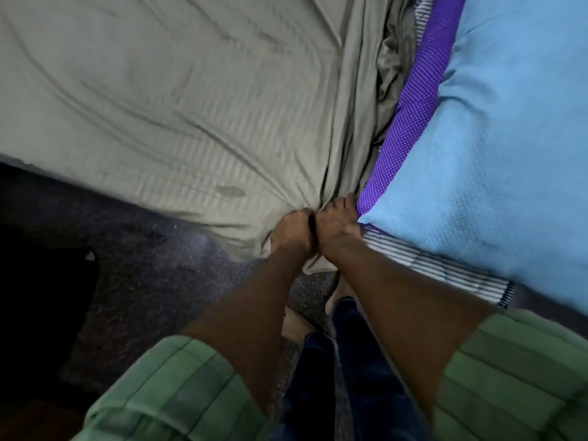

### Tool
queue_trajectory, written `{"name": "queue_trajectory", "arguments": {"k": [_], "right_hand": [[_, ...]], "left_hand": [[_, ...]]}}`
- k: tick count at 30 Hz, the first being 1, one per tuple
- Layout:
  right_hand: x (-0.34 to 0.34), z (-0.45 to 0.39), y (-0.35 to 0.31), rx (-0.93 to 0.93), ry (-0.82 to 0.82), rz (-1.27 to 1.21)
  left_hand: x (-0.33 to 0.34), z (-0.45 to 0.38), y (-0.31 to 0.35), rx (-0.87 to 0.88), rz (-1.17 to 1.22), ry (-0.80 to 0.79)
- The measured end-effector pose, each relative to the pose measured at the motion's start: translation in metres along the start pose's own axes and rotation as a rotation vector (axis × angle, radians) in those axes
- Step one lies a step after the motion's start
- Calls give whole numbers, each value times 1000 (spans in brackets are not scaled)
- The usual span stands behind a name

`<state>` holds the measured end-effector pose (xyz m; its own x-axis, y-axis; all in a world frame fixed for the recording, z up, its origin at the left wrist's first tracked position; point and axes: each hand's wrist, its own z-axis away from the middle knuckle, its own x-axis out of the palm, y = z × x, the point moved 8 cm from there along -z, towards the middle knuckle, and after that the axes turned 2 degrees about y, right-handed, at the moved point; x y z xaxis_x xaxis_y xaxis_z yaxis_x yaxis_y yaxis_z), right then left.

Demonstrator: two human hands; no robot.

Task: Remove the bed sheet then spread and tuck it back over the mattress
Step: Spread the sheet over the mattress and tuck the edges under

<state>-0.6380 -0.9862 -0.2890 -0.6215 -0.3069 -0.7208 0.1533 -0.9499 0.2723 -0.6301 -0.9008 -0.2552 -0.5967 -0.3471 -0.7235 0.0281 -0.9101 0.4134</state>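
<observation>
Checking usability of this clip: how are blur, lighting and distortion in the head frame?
Head view: soft motion blur throughout, the left hand and right hand smeared where they grip the grey-green sheet; wide-angle bending curves the blue mattress edge; light is dim and uneven, the floor lower left nearly black, no glare.

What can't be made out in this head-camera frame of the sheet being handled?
- Fingertips of the left hand and right hand: buried in the bunched grey-green bed sheet.
- Mattress corner: covered by both hands and the sheet.
- Light blue textured mattress: cut off by the right edge.
- Black object on the floor: too dark to identify.
</observation>
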Motion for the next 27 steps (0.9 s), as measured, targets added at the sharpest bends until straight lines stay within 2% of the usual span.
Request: {"name": "queue_trajectory", "arguments": {"k": [4, 6, 9, 13, 20, 27], "right_hand": [[3, 21, 10, 73, -59, -396], [-9, 57, 18, 68, 21, -613], [-40, 119, 38, 87, 63, -957], [-74, 194, 91, 277, 106, -1252], [-114, 272, 203, 619, 224, -1495], [-167, 288, 299, 651, 252, -1506]], "left_hand": [[-3, 11, -2, -30, 7, -116], [-14, 30, 6, -51, 15, -144], [-45, 63, 22, -118, 79, -122], [-88, 113, 84, -112, 107, -101], [-163, 162, 248, 125, 146, -108], [-213, 167, 374, 311, 54, -45]]}}
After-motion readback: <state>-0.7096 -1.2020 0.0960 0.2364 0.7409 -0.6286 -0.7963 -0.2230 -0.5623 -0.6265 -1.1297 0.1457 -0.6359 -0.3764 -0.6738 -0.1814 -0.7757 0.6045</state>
